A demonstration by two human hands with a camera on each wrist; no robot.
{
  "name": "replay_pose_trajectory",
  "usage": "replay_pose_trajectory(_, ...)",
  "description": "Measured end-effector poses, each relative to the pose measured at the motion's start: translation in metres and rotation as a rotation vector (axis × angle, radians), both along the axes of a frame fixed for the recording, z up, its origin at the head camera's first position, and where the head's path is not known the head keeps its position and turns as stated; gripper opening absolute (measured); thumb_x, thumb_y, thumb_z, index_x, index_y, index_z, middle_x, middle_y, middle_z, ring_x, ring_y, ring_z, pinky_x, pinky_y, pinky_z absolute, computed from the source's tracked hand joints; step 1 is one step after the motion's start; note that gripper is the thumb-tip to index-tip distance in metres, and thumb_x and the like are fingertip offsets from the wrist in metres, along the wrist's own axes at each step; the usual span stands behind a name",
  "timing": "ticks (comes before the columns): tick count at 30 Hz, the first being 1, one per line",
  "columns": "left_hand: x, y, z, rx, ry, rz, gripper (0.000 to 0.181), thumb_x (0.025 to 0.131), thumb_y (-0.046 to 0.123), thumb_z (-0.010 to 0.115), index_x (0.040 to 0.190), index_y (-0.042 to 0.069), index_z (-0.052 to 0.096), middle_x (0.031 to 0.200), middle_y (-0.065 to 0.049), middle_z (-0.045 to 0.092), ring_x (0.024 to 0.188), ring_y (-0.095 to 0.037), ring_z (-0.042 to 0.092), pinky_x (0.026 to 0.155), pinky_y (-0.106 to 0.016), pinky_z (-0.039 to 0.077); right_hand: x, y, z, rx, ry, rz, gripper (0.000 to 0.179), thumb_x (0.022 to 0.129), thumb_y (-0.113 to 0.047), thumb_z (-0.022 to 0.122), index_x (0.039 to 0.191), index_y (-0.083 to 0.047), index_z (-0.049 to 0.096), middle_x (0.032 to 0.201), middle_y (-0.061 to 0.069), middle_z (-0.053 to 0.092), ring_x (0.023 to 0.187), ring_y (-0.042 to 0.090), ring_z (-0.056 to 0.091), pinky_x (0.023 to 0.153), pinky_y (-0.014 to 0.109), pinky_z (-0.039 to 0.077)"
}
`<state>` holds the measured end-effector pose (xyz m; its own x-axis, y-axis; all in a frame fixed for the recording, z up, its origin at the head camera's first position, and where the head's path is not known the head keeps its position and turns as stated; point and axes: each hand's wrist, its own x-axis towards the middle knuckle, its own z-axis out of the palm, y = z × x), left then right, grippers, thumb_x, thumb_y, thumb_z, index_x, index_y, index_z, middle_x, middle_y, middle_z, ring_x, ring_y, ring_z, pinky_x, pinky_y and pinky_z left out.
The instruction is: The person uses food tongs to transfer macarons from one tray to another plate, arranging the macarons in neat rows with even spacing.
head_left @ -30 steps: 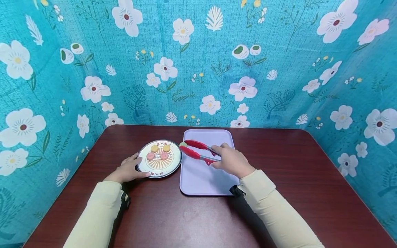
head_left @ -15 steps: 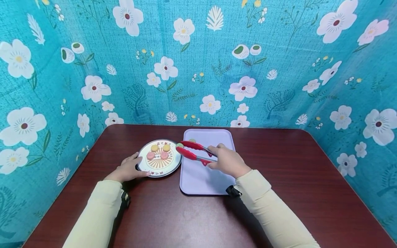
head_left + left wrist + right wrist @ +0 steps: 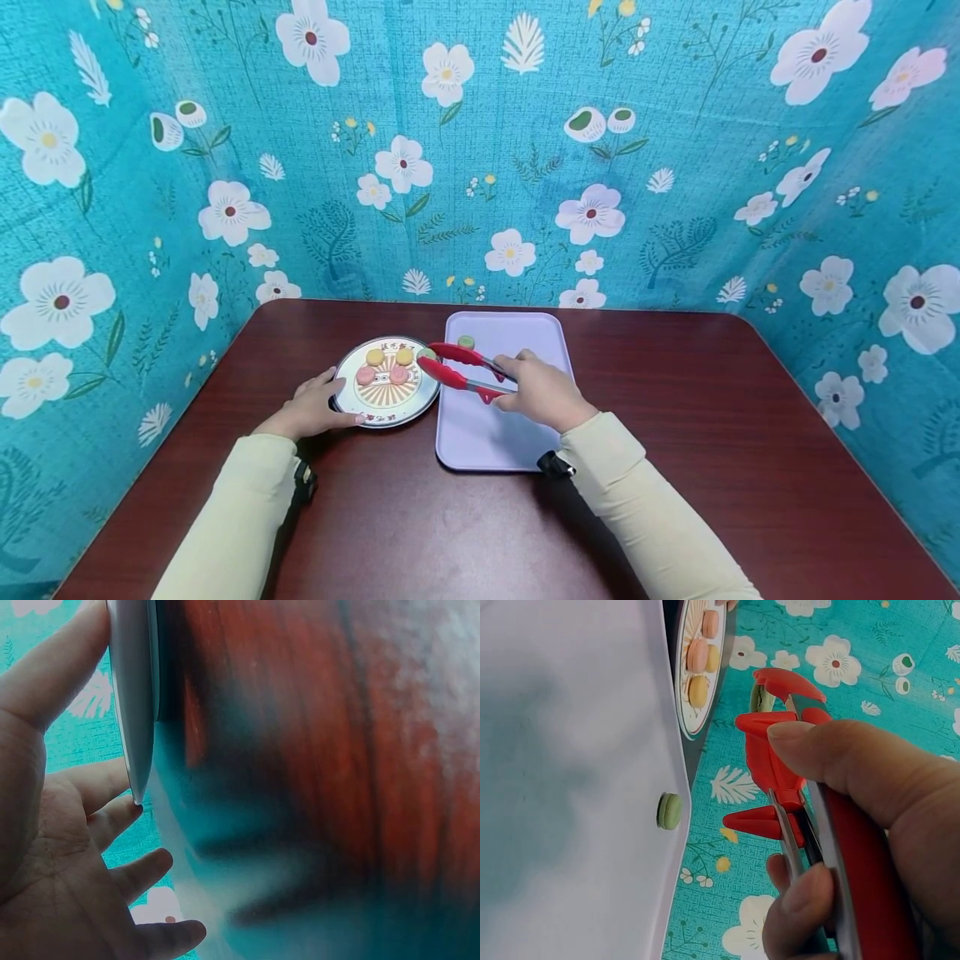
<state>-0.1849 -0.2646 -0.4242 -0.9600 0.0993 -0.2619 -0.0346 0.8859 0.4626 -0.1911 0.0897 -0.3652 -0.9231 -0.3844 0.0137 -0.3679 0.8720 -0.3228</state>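
Note:
My left hand [image 3: 309, 408] rests at the left rim of a round patterned plate [image 3: 408, 400]; its fingers are spread and fairly straight in the left wrist view. On the plate lie two yellow macarons [image 3: 404, 357] and two pink macarons [image 3: 399, 375]. My right hand [image 3: 542, 390] grips red-tipped metal tongs [image 3: 444, 373], thumb on one arm and fingers on the other. Between the tong tips is a green macaron [image 3: 759, 697], over the plate's right rim in the head view. Another green macaron [image 3: 467, 342] lies on the lilac tray [image 3: 487, 442], near its far left corner.
The tray sits just right of the plate on a dark red-brown wooden table [image 3: 675, 417]. A turquoise floral cloth [image 3: 465, 167] hangs behind the table and along both sides. Black straps [image 3: 557, 465] circle both wrists.
My right hand has moved left with the tongs, carrying the green macaron from the tray's left edge to over the plate's right rim. The other green macaron has come into view. My left hand stays put.

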Motion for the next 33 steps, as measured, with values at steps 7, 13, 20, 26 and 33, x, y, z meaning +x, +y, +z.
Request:
replay_pose_trajectory(7,-0.001,0.001,0.001,0.004,-0.01,0.005,0.099,0.078,0.047,0.074,0.148,-0.006,0.028,0.155,-0.029,0.015,0.135,-0.051,0.014,0.101,-0.072,0.027,-0.001,-0.006,-0.001,-0.004,-0.015,0.0,0.064,0.077,-0.032,0.081,0.134,-0.018,0.058,0.1,0.006,0.059,0.07,0.017,0.053,0.056,0.028,0.043)
replay_pose_trajectory(13,-0.002,0.001,0.001,-0.007,-0.003,0.003,0.1,0.077,0.049,0.075,0.147,-0.006,0.029,0.154,-0.029,0.015,0.135,-0.052,0.015,0.1,-0.072,0.028,-0.001,-0.013,0.0,-0.011,-0.019,0.021,0.061,0.078,-0.031,0.081,0.133,-0.018,0.058,0.1,0.007,0.059,0.07,0.018,0.053,0.056,0.029,0.043)
replay_pose_trajectory(20,-0.002,0.002,0.0,-0.005,-0.009,0.005,0.099,0.078,0.047,0.075,0.147,-0.006,0.029,0.154,-0.028,0.015,0.135,-0.051,0.015,0.1,-0.072,0.027,-0.001,-0.018,-0.002,-0.009,-0.026,0.035,0.058,0.078,-0.031,0.081,0.131,-0.019,0.06,0.096,0.006,0.058,0.067,0.018,0.052,0.055,0.03,0.042)
replay_pose_trajectory(26,0.0,0.002,0.003,0.0,-0.014,0.012,0.1,0.077,0.047,0.076,0.148,-0.006,0.029,0.154,-0.029,0.015,0.134,-0.052,0.014,0.099,-0.072,0.029,0.0,-0.02,-0.006,0.001,-0.012,0.057,0.056,0.078,-0.033,0.08,0.129,-0.02,0.06,0.094,0.003,0.057,0.066,0.017,0.051,0.055,0.03,0.042)
replay_pose_trajectory(33,-0.001,0.001,0.002,-0.004,-0.018,0.014,0.1,0.077,0.048,0.075,0.147,-0.006,0.029,0.154,-0.029,0.015,0.135,-0.052,0.013,0.101,-0.073,0.025,0.0,-0.024,-0.007,-0.004,-0.014,0.072,0.054,0.078,-0.032,0.08,0.128,-0.02,0.061,0.095,0.004,0.057,0.069,0.017,0.051,0.055,0.03,0.042)
